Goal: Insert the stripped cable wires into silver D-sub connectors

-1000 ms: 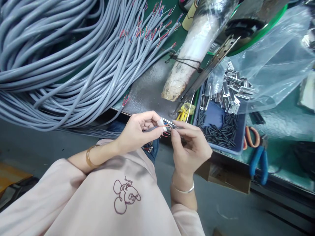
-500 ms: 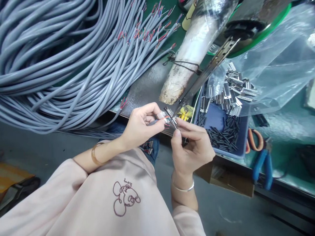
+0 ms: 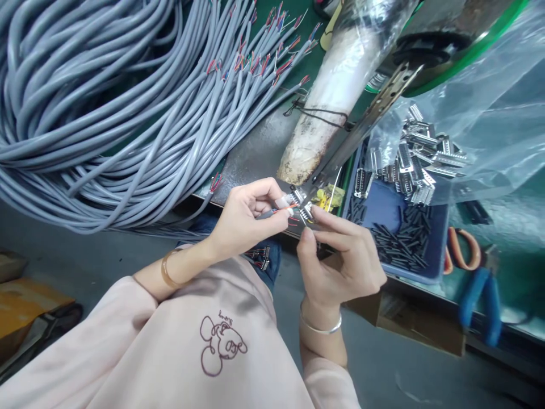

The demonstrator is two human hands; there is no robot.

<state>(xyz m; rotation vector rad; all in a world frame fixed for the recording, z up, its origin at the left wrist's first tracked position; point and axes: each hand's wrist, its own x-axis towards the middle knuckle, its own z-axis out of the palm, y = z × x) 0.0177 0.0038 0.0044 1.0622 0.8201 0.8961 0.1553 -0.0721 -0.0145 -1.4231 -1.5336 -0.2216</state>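
Observation:
My left hand (image 3: pixel 251 213) pinches the coloured wires (image 3: pixel 279 211) at the end of a grey cable, its fingertips against a small metal multi-pin connector (image 3: pixel 305 213). My right hand (image 3: pixel 340 255) is closed, thumb and fingers around a thin silvery wire (image 3: pixel 305 223), with a fingertip against the connector's right end. From the upper right, a perforated metal soldering iron (image 3: pixel 361 130) slants down, its tip crossing over the connector between my hands. Exactly where the tip and wires touch is too small to tell.
Grey cables (image 3: pixel 128 142) with stripped ends lie on the left. A white wrapped post (image 3: pixel 327 102) stands beside the iron. On the right are a blue tray (image 3: pixel 394 210) of black tubes, loose connectors (image 3: pixel 419 150), a plastic bag (image 3: pixel 489 113), orange-handled tool (image 3: pixel 468 250) and blue-handled pliers (image 3: pixel 474 295).
The view has shifted slightly, so the bench things on the right appear farther right. My right hand sits a little farther right and lower. Both hands keep their grip.

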